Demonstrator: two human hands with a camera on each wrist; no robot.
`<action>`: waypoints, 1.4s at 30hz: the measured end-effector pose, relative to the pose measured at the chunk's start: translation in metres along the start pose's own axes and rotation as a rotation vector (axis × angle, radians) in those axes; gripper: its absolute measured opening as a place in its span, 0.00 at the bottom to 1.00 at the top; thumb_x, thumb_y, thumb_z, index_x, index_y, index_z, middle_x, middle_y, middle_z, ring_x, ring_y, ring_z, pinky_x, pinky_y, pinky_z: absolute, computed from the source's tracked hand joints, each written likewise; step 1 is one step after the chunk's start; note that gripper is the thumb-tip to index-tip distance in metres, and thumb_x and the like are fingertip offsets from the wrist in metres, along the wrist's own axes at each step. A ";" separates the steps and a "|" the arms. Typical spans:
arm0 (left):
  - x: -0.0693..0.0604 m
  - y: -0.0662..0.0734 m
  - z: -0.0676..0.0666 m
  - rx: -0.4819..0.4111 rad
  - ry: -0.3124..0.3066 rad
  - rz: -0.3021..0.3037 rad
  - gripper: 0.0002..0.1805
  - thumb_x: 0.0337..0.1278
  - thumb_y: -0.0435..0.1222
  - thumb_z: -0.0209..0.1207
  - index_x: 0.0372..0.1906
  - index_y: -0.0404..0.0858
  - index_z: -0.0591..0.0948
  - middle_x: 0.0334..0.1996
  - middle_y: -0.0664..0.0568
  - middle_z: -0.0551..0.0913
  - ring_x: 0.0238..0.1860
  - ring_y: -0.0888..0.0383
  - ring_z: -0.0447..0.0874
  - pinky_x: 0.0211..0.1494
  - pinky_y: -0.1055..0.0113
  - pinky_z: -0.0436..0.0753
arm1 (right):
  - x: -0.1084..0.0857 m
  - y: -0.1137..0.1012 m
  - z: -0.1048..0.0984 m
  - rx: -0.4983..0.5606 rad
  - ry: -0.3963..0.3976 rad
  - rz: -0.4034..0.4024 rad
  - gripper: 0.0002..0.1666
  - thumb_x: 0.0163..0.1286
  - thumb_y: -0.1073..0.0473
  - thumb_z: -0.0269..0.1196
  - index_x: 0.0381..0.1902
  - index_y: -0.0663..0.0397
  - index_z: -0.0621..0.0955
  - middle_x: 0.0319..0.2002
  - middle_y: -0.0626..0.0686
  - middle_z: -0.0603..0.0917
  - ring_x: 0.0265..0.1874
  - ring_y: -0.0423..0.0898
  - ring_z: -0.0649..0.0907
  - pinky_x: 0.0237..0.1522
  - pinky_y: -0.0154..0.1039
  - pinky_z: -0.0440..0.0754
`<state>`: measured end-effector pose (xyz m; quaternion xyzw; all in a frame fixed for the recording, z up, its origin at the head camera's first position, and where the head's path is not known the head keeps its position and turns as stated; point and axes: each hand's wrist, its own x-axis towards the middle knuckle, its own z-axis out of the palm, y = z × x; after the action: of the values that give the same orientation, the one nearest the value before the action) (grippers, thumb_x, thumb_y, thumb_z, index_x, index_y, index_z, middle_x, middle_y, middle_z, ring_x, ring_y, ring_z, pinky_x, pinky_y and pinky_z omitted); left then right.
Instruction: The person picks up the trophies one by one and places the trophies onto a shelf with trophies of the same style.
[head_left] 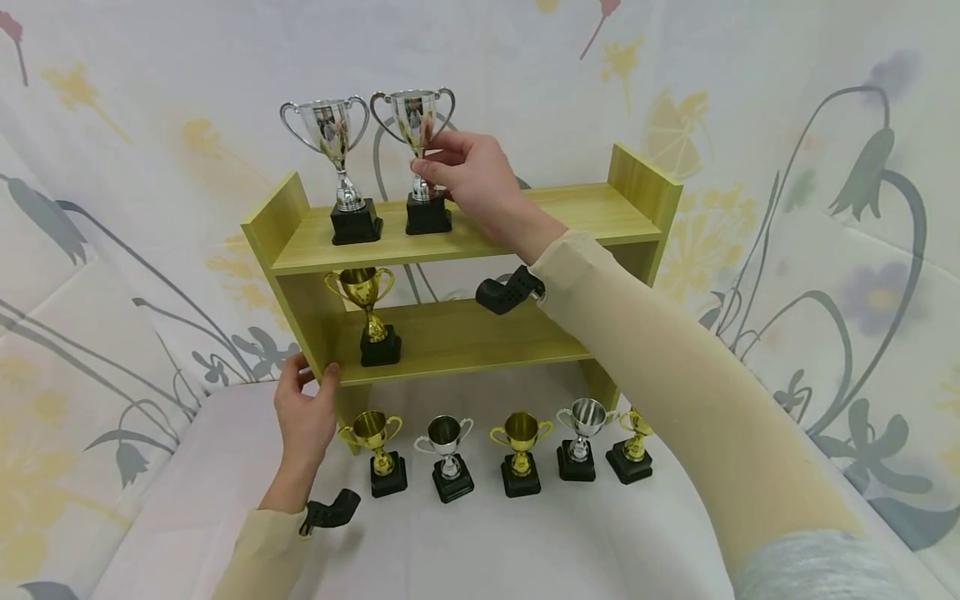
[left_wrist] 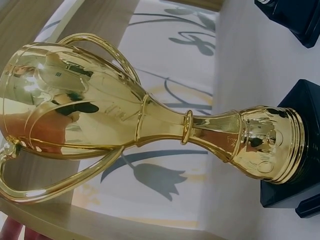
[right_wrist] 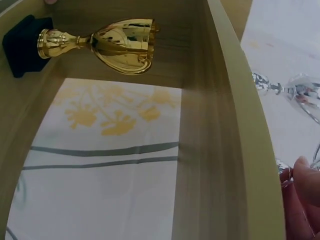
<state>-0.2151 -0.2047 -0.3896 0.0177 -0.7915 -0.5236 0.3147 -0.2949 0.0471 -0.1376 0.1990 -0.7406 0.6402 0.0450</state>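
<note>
My right hand [head_left: 480,175] pinches the stem of a silver trophy cup [head_left: 415,117], whose black base is at the top shelf. To its left, a second silver trophy [head_left: 327,125] stands upright on that shelf. My left hand [head_left: 306,417] grips the left side panel of the wooden shelf unit [head_left: 465,337]. A gold trophy [head_left: 362,287] stands at the left of the middle shelf; the right wrist view shows this gold trophy [right_wrist: 125,45] sideways. In the left wrist view, a gold trophy [left_wrist: 75,105] fills the foreground, and the left fingertips [left_wrist: 17,231] show at the lower left.
Before the unit, a row on the white cloth [head_left: 480,550] holds a gold cup [head_left: 371,429], a silver cup [head_left: 444,433], a gold cup [head_left: 521,432], a silver cup [head_left: 587,415] and a gold cup [head_left: 636,421]. Floral fabric [head_left: 525,67] hangs behind.
</note>
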 end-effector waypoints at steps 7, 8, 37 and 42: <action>0.000 0.000 0.000 -0.006 0.019 0.020 0.19 0.69 0.35 0.56 0.59 0.29 0.74 0.48 0.41 0.76 0.48 0.57 0.74 0.39 0.82 0.74 | 0.003 -0.001 0.002 -0.066 -0.006 0.028 0.21 0.71 0.59 0.63 0.60 0.57 0.79 0.55 0.51 0.82 0.53 0.42 0.81 0.53 0.32 0.76; 0.000 0.000 0.000 -0.007 0.020 0.022 0.19 0.69 0.35 0.56 0.59 0.29 0.74 0.48 0.41 0.76 0.48 0.57 0.74 0.38 0.82 0.74 | 0.003 -0.001 0.002 -0.070 -0.004 0.033 0.21 0.71 0.59 0.63 0.60 0.57 0.80 0.55 0.50 0.82 0.53 0.42 0.80 0.53 0.32 0.76; 0.000 -0.001 0.001 -0.015 0.009 0.034 0.18 0.68 0.34 0.56 0.58 0.30 0.74 0.48 0.41 0.76 0.50 0.50 0.76 0.39 0.82 0.73 | 0.002 0.004 0.005 -0.144 0.062 0.022 0.20 0.72 0.58 0.62 0.60 0.55 0.81 0.53 0.49 0.83 0.53 0.40 0.80 0.55 0.32 0.75; 0.000 -0.002 0.001 -0.013 0.009 0.045 0.19 0.69 0.34 0.56 0.59 0.29 0.74 0.48 0.41 0.76 0.49 0.49 0.76 0.39 0.82 0.74 | 0.003 0.002 0.002 -0.114 0.020 0.038 0.21 0.72 0.58 0.63 0.61 0.55 0.80 0.55 0.48 0.82 0.54 0.40 0.80 0.56 0.32 0.74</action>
<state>-0.2160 -0.2050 -0.3913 0.0002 -0.7867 -0.5215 0.3303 -0.2981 0.0449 -0.1389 0.1756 -0.7791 0.5996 0.0515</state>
